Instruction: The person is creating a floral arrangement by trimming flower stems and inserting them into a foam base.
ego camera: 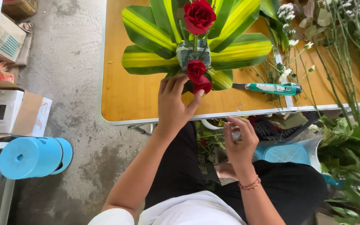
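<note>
Your left hand (175, 102) pinches a soft, bruisable red rose (202, 84) beneath its bloom, so hold the stem, while your right hand (239, 139) curls around something unclear.

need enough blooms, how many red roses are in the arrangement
3: one rose on top, one at the front, one below by the left hand. Leaves may hide more.
</note>
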